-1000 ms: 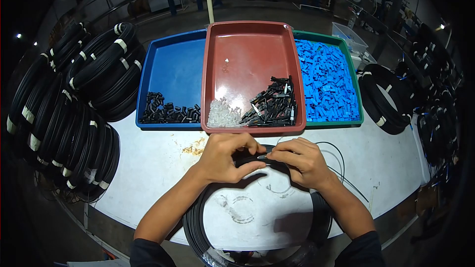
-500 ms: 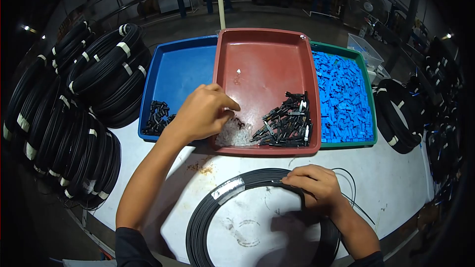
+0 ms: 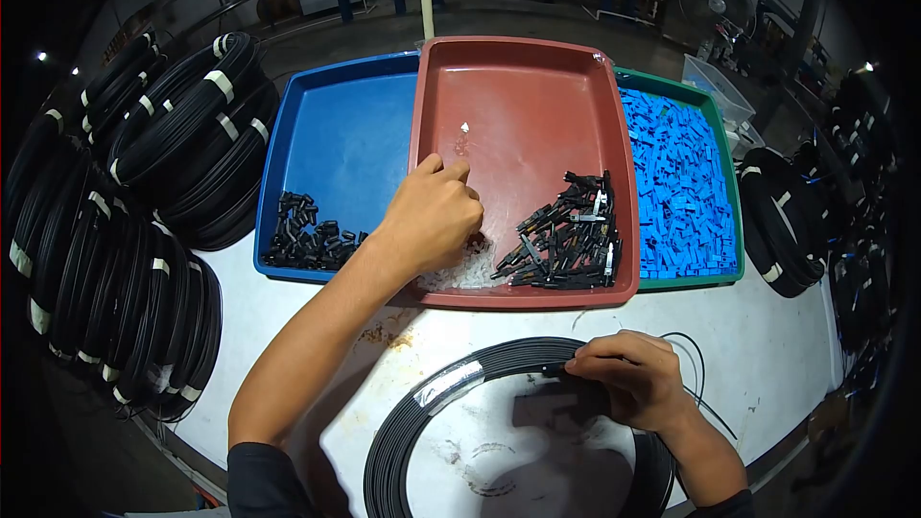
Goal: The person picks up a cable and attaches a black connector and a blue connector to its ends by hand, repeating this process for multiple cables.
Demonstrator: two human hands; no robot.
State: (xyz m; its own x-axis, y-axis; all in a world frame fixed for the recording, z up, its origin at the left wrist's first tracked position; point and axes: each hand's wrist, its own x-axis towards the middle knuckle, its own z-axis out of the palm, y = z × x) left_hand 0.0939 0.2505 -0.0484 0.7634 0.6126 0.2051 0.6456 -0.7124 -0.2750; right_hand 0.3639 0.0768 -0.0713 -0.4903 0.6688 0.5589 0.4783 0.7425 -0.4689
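My left hand (image 3: 436, 216) is over the lower left of the red tray (image 3: 518, 299), its fingers curled together above small clear pieces (image 3: 460, 273); anything between the fingertips is hidden. Black connector parts (image 3: 566, 240) lie in a heap at the tray's lower right. My right hand (image 3: 633, 374) pinches a black cable end at the upper right of a black cable coil (image 3: 389, 441). Clear tape (image 3: 451, 384) is wrapped round the coil's upper left, and a loose cable tail runs out to the right.
A blue tray (image 3: 262, 221) with small black caps (image 3: 312, 235) stands left of the red one. Right of it is a green tray (image 3: 737, 221) full of blue pieces (image 3: 676, 192). Taped black coils are stacked at the left (image 3: 125, 278) and right (image 3: 782, 221); a fan (image 3: 717, 3) stands behind.
My left hand has shifted right in the red tray, and its fingers have curled in. The right hand has moved slightly right and down. The view has shifted a little.
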